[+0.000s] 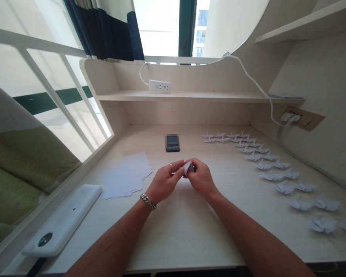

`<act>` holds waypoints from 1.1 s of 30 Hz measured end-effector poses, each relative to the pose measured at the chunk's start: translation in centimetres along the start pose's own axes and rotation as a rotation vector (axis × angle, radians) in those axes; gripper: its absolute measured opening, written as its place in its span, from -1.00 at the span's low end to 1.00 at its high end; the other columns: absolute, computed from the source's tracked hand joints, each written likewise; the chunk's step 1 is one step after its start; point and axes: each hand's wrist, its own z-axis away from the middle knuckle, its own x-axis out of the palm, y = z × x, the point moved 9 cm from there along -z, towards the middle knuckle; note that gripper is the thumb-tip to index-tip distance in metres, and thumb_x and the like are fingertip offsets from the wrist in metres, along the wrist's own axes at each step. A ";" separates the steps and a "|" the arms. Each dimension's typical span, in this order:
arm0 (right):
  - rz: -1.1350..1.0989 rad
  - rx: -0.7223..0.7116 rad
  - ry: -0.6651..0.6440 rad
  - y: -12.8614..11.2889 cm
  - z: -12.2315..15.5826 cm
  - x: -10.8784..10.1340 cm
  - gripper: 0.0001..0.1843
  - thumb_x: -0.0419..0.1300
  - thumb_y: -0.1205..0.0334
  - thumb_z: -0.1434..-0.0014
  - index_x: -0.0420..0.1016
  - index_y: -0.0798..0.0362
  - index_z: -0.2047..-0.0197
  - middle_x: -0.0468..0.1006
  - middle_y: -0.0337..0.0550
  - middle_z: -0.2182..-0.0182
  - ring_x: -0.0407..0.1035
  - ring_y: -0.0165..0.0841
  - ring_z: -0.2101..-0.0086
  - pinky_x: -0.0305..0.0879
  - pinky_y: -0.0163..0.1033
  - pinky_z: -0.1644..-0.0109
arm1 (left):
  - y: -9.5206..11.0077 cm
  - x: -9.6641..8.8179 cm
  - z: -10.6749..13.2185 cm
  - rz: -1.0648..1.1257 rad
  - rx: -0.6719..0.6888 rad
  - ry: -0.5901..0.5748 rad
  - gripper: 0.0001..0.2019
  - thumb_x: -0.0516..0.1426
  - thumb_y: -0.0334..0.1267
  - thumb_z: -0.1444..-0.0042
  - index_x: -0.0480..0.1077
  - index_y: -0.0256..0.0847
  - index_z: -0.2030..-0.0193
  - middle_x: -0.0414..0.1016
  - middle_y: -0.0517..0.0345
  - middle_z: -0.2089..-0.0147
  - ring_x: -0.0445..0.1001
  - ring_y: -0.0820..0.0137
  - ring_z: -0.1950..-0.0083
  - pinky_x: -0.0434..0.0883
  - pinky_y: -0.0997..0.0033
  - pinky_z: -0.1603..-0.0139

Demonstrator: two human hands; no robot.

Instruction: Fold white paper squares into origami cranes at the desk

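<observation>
My left hand (164, 182) and my right hand (201, 177) meet above the middle of the desk. Between their fingertips they pinch a small folded piece of white paper (188, 167), partly hidden by my fingers. To the left of my hands lies a loose pile of white paper sheets (126, 176). Two long rows of white origami cranes (272, 176) run along the desk's right side, from the back down to the front corner.
A dark phone (172, 143) lies at the back of the pale wooden desk (184, 238). A white power strip (159, 86) sits on the shelf above, its cable running to a wall socket (294, 118). A white device (62, 220) lies at the left edge beside a window.
</observation>
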 end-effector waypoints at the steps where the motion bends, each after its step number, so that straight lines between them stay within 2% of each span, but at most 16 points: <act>1: -0.036 -0.008 0.009 0.0 0.0 -0.1 -0.83 0.15 0.30 0.00 0.49 0.04 0.29 0.54 -0.21 0.47 0.42 -0.33 0.45 0.31 -0.28 0.37 | -0.5 -0.5 -0.2 0.090 -0.040 0.052 -0.59 0.18 -0.11 -0.10 0.44 -0.26 -0.05 0.55 -0.06 0.02 0.53 0.27 0.10 0.47 0.22 0.03; 3: -0.074 -0.049 0.038 -0.3 0.0 -0.3 -0.83 0.15 0.30 -0.02 0.48 0.03 0.26 0.55 -0.20 0.44 0.43 -0.33 0.43 0.32 -0.27 0.35 | -1.6 -1.3 -0.3 0.210 -0.126 0.139 -0.61 0.23 -0.12 -0.03 0.47 -0.31 0.04 0.57 -0.07 0.12 0.53 0.33 0.20 0.48 0.24 0.08; 4: -0.081 -0.078 0.052 -0.6 0.1 -0.5 -0.83 0.16 0.31 -0.02 0.47 0.03 0.26 0.55 -0.19 0.42 0.43 -0.33 0.41 0.33 -0.27 0.33 | -2.0 -1.4 -0.3 0.238 -0.164 0.144 -0.64 0.25 -0.11 -0.01 0.49 -0.33 0.12 0.57 -0.05 0.20 0.52 0.36 0.25 0.47 0.27 0.10; 6: -0.094 -0.136 0.071 -1.3 0.3 -0.7 -0.83 0.15 0.33 -0.03 0.47 0.03 0.26 0.56 -0.17 0.36 0.43 -0.33 0.38 0.34 -0.27 0.29 | -2.4 -1.0 -0.3 0.275 -0.221 0.101 -0.68 0.28 -0.10 0.03 0.51 -0.35 0.26 0.55 0.00 0.32 0.49 0.41 0.30 0.45 0.32 0.15; 8: -0.110 -0.181 0.074 -1.9 0.5 -0.8 -0.82 0.14 0.35 -0.04 0.46 0.02 0.24 0.56 -0.17 0.32 0.44 -0.33 0.35 0.35 -0.26 0.27 | -2.5 -0.6 -0.3 0.313 -0.247 0.049 -0.69 0.29 -0.09 0.04 0.51 -0.34 0.31 0.52 0.04 0.38 0.47 0.43 0.33 0.43 0.36 0.19; 12: -0.104 -0.253 0.080 -3.0 0.9 -1.0 -0.79 0.14 0.38 -0.06 0.46 0.00 0.21 0.56 -0.17 0.30 0.45 -0.31 0.28 0.36 -0.25 0.20 | -2.2 -0.6 -0.1 0.351 -0.232 0.059 -0.68 0.33 -0.12 0.09 0.53 -0.33 0.27 0.51 0.09 0.41 0.43 0.47 0.36 0.39 0.40 0.21; 16: 0.006 -0.351 0.104 -4.2 1.4 -1.5 -0.76 0.14 0.42 -0.07 0.47 -0.01 0.19 0.59 -0.16 0.28 0.47 -0.31 0.27 0.38 -0.24 0.17 | -2.0 -0.6 -0.1 0.420 -0.224 0.059 -0.71 0.35 -0.18 0.11 0.55 -0.31 0.27 0.52 0.10 0.41 0.43 0.49 0.35 0.38 0.42 0.20; 23: 0.129 -0.605 0.146 -6.1 2.6 -1.8 -0.65 0.10 0.43 -0.09 0.42 -0.03 0.05 0.62 -0.17 0.24 0.52 -0.33 0.22 0.44 -0.21 0.09 | -1.2 -0.5 -0.1 0.461 -0.172 0.005 -0.73 0.36 -0.24 0.14 0.58 -0.29 0.26 0.55 0.09 0.39 0.39 0.50 0.38 0.34 0.41 0.24; 33: 0.203 -0.698 0.140 -6.7 3.0 -1.6 -0.64 0.08 0.49 -0.12 0.42 -0.03 0.05 0.61 -0.15 0.21 0.51 -0.35 0.20 0.44 -0.25 0.10 | -1.1 -0.5 -0.1 0.488 -0.168 0.001 -0.77 0.36 -0.27 0.14 0.59 -0.28 0.29 0.53 0.12 0.44 0.40 0.52 0.40 0.36 0.44 0.25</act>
